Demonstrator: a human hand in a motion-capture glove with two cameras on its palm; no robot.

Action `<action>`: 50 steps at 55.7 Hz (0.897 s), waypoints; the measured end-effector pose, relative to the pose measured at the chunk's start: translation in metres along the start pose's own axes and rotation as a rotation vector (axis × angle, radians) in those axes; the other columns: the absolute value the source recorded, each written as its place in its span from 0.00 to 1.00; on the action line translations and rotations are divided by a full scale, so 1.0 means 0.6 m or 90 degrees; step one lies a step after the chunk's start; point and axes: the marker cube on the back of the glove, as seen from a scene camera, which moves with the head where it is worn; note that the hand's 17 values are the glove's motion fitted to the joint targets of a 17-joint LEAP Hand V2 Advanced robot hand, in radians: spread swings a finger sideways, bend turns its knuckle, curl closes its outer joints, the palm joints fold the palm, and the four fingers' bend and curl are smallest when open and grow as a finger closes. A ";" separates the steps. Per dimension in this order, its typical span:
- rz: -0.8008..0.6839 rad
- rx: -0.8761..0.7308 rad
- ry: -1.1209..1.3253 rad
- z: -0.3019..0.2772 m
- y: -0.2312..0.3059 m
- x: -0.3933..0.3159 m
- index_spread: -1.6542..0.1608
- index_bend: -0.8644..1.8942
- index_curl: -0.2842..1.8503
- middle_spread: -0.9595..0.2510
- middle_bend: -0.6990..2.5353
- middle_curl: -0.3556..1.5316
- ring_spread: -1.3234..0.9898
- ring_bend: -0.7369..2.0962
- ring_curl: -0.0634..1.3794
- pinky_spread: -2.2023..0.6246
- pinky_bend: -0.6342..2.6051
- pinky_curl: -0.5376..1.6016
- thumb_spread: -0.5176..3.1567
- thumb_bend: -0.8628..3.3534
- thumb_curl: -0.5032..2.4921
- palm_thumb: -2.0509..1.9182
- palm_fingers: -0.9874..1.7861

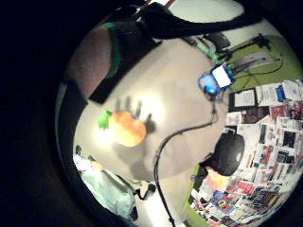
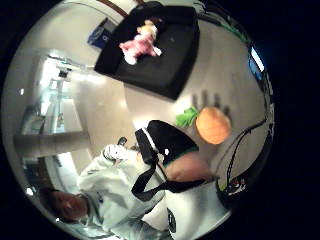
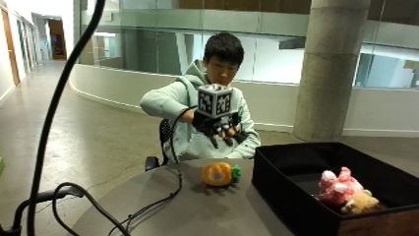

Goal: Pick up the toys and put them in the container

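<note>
from the outside view, the task looks partly done. a pink plush toy (image 3: 337, 187) already lies inside the black container (image 3: 282, 189), near its front corner, with a tan plush toy (image 3: 360, 201) touching it on the near side. the thumb-side palm view shows the same pink toy (image 2: 140, 44) lying in the container (image 2: 170, 75), with a paler toy at its end.

one toy is left outside: an orange pumpkin plush (image 3: 218, 173) with a green leafy top sits on the round grey counter (image 3: 196, 211), just beside the container's wall but not touching it as far as i can tell. both palm views look down on it (image 1: 127, 127) (image 2: 212, 125), with the shadow of spread fingers falling on the counter just beside it.

the gloved right hand (image 3: 219, 129) hangs above the pumpkin, well clear of it, fingers pointing down and spread, holding nothing. the other hand is not clearly in view.

by my reading, what remains is to lower the hand onto the pumpkin plush, take hold of it, carry it over the wall and let it go inside. no other loose toy shows on the counter in these views. a black cable (image 3: 164, 196) trails across the counter near the pumpkin.
</note>
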 end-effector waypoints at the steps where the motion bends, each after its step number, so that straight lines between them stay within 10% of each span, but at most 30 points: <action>1: -0.013 -0.010 -0.005 0.025 0.013 -0.001 0.77 0.36 0.27 0.75 0.27 0.33 0.57 0.32 0.24 0.81 0.46 0.45 0.46 0.20 0.28 0.51 0.29; 13: -0.003 -0.034 -0.038 0.216 0.038 0.034 0.77 0.36 0.26 0.76 0.27 0.33 0.57 0.34 0.25 0.80 0.46 0.44 0.48 0.20 0.28 0.53 0.33; 23: -0.034 0.096 0.019 0.243 0.018 0.024 0.75 0.38 0.25 0.72 0.30 0.35 0.52 0.49 0.31 0.75 0.47 0.42 0.50 0.23 0.29 0.58 0.55; 37: -0.092 -0.036 -0.117 0.226 0.020 -0.005 0.76 0.41 0.26 0.62 0.42 0.45 0.45 0.64 0.42 0.67 0.50 0.45 0.44 0.25 0.35 0.66 0.81; 50: -0.130 -0.065 -0.126 0.076 0.034 -0.066 0.76 0.55 0.35 0.61 0.52 0.54 0.44 0.68 0.47 0.66 0.50 0.47 0.34 0.23 0.40 0.66 0.80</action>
